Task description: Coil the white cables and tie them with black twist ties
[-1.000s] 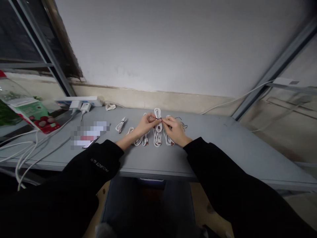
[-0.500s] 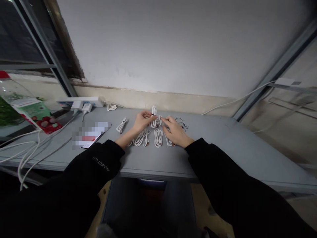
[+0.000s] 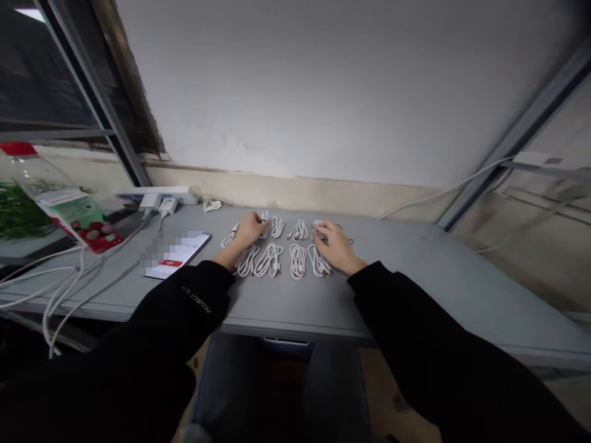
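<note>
Several coiled white cable bundles (image 3: 272,258) lie in two rows on the grey table (image 3: 415,277). My left hand (image 3: 249,229) rests at the back row, its fingers closed on a white cable bundle (image 3: 264,217) bound with a black tie. My right hand (image 3: 336,245) lies on the table to the right of the bundles, fingertips curled and pinched by the thin black ties (image 3: 344,234); what they hold is too small to see. Another coil (image 3: 299,231) sits between my hands. Both forearms are in black sleeves.
A phone (image 3: 180,252) with a lit screen lies left of the bundles. Behind it is a white power strip (image 3: 157,195) with chargers and loose white leads (image 3: 60,277). A plastic bottle (image 3: 69,209) lies at the far left. A white cord (image 3: 438,191) runs along the wall.
Both hands have come down from holding one bundle up between them. My left hand has carried that bundle left to the back row, and my right hand has dropped to the table by the ties.
</note>
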A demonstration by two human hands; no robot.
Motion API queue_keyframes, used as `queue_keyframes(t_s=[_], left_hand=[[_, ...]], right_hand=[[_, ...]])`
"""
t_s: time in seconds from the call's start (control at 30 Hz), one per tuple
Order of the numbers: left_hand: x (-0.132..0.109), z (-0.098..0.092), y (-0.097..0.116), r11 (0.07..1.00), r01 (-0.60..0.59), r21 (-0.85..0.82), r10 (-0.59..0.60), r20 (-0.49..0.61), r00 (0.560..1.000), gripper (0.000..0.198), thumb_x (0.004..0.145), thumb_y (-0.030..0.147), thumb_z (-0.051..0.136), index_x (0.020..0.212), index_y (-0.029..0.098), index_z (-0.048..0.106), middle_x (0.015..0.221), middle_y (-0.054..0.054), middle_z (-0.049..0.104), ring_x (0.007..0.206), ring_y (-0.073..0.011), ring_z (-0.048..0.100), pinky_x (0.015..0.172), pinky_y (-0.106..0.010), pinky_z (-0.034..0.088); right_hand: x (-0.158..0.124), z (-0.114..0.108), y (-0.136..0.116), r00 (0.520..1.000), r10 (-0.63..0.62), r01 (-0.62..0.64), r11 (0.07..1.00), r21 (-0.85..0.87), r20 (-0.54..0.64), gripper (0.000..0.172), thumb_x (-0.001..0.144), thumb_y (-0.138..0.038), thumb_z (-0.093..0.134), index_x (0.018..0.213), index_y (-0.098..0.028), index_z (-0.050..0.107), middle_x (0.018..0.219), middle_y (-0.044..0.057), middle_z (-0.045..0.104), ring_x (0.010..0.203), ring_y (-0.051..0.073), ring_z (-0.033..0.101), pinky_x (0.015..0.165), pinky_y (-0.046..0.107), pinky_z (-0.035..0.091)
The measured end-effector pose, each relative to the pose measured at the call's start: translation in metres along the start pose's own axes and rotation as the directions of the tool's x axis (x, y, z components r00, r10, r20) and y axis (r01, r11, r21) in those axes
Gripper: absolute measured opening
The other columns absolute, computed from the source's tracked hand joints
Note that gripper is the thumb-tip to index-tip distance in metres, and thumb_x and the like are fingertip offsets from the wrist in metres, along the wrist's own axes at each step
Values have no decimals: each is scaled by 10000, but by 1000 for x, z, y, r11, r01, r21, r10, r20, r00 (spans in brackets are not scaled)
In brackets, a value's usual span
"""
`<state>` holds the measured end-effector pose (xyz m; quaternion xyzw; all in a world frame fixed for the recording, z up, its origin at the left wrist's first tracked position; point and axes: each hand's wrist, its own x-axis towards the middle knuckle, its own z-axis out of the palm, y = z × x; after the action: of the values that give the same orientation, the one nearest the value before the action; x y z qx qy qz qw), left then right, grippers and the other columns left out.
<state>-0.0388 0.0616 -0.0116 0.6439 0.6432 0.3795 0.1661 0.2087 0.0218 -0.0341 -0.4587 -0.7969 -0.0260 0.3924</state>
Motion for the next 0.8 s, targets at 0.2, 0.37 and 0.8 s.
queue_keyframes(t_s=[0.2,0.37,0.8], left_hand=[[3,3,-7,935,-37,352,57,-47,997,143,816,312,566,741,191,588,745,-91,643,761,-232,596,663,-319,395],[0,4,-6,894,-81,440,102,-25,994,182,855,307,500,824,175,622,820,-157,670,840,-295,635,717,-362,444],[-10,1,10,858,-158,488,178,4,984,376,896,344,484,1136,72,585,1172,-235,563,1105,-342,566,924,-409,434]], right_hand=[[0,3,1,999,33,-33,999,11,15,337,875,-270,482,1109,-193,712,1022,111,642,961,248,622,862,401,509],[-1,2,-1,999,35,-36,999,32,29,338,882,-262,475,1101,-166,713,1011,123,637,936,251,622,850,422,509],[-1,2,1,998,41,-42,999,27,40,321,883,-254,491,1097,-163,712,1002,112,630,953,243,619,845,386,501]])
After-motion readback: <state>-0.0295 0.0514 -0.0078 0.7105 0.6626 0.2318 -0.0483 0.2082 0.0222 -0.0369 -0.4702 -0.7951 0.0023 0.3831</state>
